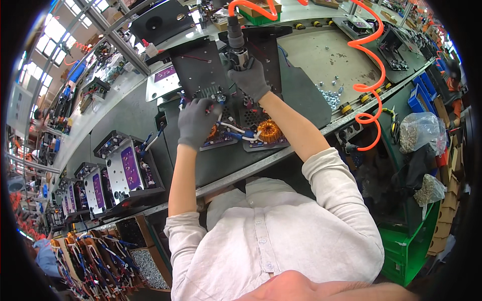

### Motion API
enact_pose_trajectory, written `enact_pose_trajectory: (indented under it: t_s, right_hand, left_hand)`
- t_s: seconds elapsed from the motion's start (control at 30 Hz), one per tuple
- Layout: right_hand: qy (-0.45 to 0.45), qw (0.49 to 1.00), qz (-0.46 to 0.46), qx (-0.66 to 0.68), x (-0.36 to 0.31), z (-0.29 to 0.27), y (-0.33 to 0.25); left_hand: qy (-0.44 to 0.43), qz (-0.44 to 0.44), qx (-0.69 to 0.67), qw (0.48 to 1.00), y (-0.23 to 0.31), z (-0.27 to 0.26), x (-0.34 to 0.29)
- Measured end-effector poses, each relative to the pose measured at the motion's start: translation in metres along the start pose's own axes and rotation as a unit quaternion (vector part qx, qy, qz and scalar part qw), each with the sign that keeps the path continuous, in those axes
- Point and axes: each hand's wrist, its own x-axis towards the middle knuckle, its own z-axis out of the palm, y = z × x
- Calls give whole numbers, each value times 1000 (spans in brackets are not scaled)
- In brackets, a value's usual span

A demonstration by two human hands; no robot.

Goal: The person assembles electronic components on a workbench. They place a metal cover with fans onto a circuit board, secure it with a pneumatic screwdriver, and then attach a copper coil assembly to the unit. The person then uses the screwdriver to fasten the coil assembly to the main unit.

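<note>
My right hand, in a grey glove, is wrapped round a pneumatic screwdriver that stands nearly upright over the work. The gloved left hand rests on the near part of the same work, its fingers bent together; whatever they pinch is hidden. Under both hands lie black metal housings with raised panels and circuit boards. Close to the left fingers run white and blue cables. A copper-wound coil sits below my right forearm, and part of another shows beside the left hand.
An orange coiled hose hangs at the right. Loose screws lie on a tray to the right. Several housings with purple boards line the bench at left. Below are bundled cables and a green crate.
</note>
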Motion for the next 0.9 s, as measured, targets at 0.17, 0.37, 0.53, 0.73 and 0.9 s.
enact_pose_trajectory:
  t_s: [0.17, 0.37, 0.53, 0.73, 0.9]
  right_hand:
    - [-23, 1000, 20, -4, 4, -1, -2]
    - [-31, 997, -8, 75, -1, 12, -28]
    - [-51, 992, -9, 111, -14, 40, -46]
    - [-41, 997, 9, 66, -21, 69, -17]
    - [-39, 998, 25, 48, -13, 81, -14]
  left_hand:
    - [-10, 107, 119, 987, -23, 5, -47]
    - [-56, 87, 144, 984, -27, 3, -41]
    - [-40, 129, 157, 978, 0, 0, -56]
    - [1, 89, 144, 986, 4, 12, -69]
    - [-67, 64, 149, 984, 7, -10, -62]
